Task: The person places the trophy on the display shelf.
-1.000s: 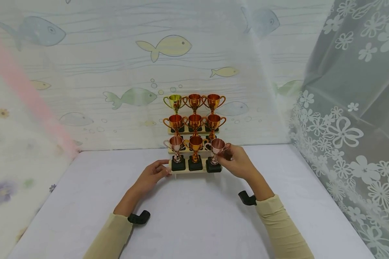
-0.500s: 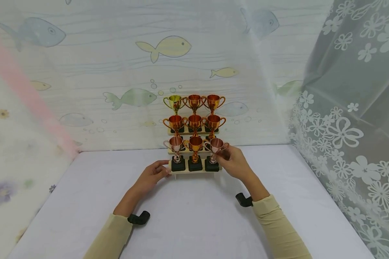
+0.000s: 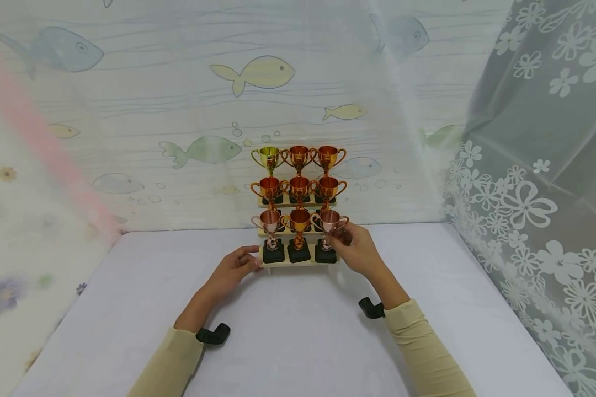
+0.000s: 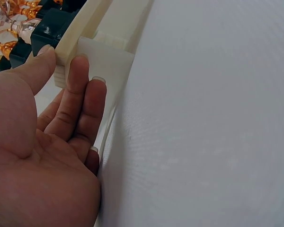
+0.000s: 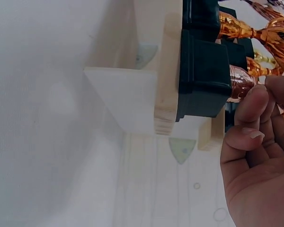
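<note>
The right hand (image 3: 358, 251) pinches the stem of the rose-coloured trophy (image 3: 329, 221) with curled fingertips (image 5: 250, 109). That trophy stands upright at the right end of the lowest step of the wooden stand (image 3: 294, 262), its black base (image 5: 202, 75) apparently seated flat on the step. The left hand (image 3: 232, 267) is relaxed, with straight fingers (image 4: 77, 90) and thumb pressed against the stand's left front corner, holding nothing.

Judgement: the trophy should be kept vertical, its base squared with the neighbouring bases (handles are close to the middle trophy (image 3: 298, 219)), and the left hand should go on bracing the stand while the base settles.

Not verifiable: whether the base sits fully down at its rear edge. The cup is cut off in the right wrist view. The left wrist view shows only the stand's corner and blurred trophies. The bases of the upper rows are partly hidden on the bench (image 3: 298, 336).
</note>
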The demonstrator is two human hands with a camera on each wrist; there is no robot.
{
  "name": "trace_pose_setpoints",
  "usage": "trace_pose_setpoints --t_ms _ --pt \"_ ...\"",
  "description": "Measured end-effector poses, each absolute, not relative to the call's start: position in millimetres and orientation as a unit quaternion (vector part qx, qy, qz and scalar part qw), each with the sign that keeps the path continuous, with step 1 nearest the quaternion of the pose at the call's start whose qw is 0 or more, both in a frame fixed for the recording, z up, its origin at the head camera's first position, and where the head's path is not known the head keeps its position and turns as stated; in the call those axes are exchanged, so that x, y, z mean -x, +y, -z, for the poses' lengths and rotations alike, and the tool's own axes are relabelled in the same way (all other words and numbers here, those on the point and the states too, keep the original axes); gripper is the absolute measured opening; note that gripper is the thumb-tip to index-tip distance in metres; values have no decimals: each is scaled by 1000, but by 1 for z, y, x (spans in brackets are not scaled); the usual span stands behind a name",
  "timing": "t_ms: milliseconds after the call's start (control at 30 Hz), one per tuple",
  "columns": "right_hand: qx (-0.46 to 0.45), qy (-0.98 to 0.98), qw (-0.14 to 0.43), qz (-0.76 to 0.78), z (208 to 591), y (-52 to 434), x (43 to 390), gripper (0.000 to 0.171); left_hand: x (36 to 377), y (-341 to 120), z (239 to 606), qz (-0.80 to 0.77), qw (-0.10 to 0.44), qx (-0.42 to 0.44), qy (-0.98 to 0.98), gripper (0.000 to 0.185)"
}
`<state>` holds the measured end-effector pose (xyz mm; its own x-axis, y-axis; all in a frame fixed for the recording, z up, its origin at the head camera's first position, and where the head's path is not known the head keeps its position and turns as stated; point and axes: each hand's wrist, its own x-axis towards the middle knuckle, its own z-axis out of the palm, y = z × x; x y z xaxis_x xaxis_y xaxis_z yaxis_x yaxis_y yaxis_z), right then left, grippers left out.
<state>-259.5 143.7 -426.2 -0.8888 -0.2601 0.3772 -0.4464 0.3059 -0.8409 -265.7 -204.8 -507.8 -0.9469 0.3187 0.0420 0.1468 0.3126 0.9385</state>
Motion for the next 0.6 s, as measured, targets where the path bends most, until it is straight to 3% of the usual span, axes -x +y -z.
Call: trace_pose_setpoints --t_ms 433,600 --pt "-219 -818 93 -523 440 153 267 10 265 -204 508 -569 77 -144 806 49" --pt "-211 -823 84 -521 443 158 267 17 263 -203 506 -570 71 -138 807 48"
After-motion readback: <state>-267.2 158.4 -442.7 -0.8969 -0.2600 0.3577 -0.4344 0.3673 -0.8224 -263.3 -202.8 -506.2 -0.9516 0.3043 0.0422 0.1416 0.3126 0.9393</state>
